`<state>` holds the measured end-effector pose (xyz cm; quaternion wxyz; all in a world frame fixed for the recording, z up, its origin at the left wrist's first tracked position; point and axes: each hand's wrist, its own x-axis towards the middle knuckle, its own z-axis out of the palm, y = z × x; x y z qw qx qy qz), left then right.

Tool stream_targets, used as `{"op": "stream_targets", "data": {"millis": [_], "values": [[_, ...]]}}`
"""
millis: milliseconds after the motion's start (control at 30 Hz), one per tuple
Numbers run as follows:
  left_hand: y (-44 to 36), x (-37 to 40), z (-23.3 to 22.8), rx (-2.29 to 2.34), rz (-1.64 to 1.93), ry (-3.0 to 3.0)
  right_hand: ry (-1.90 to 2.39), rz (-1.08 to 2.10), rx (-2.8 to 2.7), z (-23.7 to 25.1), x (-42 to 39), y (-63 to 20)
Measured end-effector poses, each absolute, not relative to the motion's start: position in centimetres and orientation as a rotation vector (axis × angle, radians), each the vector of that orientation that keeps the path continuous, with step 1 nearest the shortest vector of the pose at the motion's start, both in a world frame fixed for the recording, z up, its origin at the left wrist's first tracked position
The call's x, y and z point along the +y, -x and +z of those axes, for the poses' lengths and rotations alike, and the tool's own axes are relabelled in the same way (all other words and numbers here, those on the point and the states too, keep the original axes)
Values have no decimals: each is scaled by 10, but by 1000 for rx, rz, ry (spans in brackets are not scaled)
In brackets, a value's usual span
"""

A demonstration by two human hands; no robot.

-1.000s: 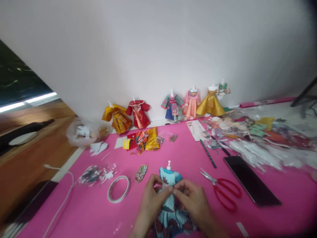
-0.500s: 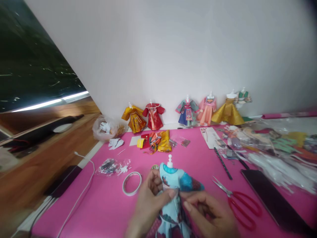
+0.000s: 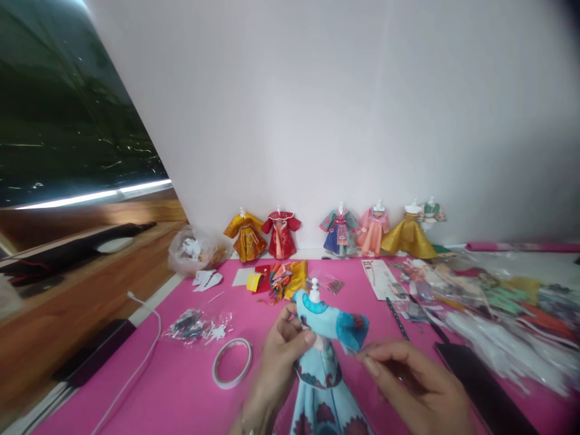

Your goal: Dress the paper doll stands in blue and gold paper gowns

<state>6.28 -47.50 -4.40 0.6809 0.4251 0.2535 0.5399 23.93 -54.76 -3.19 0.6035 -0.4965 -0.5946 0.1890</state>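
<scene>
A small white doll body (image 3: 314,291) stands upright in front of me, wearing a pale blue top (image 3: 324,320) and a pale blue skirt (image 3: 317,367) with dark red patterns. My left hand (image 3: 290,341) is closed around the side of the doll, its thumb pressed on the waist. To the right, my right hand (image 3: 408,380) pinches with thumb and forefinger at the lower edge of the top, beside the bright blue sleeve (image 3: 353,330). A strip of white body shows between top and skirt. Exactly what lies between the right fingertips is too small to make out clearly.
A roll of white tape (image 3: 232,362) lies left of my hands on the pink mat (image 3: 181,386). A dark phone (image 3: 484,386) and plastic bags (image 3: 480,338) are at the right. Several dressed doll bodies, including one in red (image 3: 281,232), line the wall.
My right hand has moved right, away from the waist, drawing the top's edge outward and up, so the waist shows. The right hand now covers the scissors. My view has tilted up.
</scene>
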Motion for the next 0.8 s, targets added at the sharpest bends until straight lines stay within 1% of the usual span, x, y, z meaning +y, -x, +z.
{"op": "stream_targets", "data": {"millis": [67,167,267,433,600,800], "values": [[-61,-473,-46,590,1244,-943,1163,495,-1319,-35,-550,-237],[-61,-473,-45,655,1321,-950,1150,406,-1310,-35,-552,-231],[-61,-475,-41,695,1379,-973,1102,314,-1429,-32,-551,-229],[-64,-476,-38,698,1375,-1001,1015,311,-1516,-32,-543,-237],[-71,-474,-57,709,1400,-1082,1107,544,-1332,-45,-535,-238],[-75,-471,-87,781,1544,-1134,1117,852,-1200,-67,-525,-238]]}}
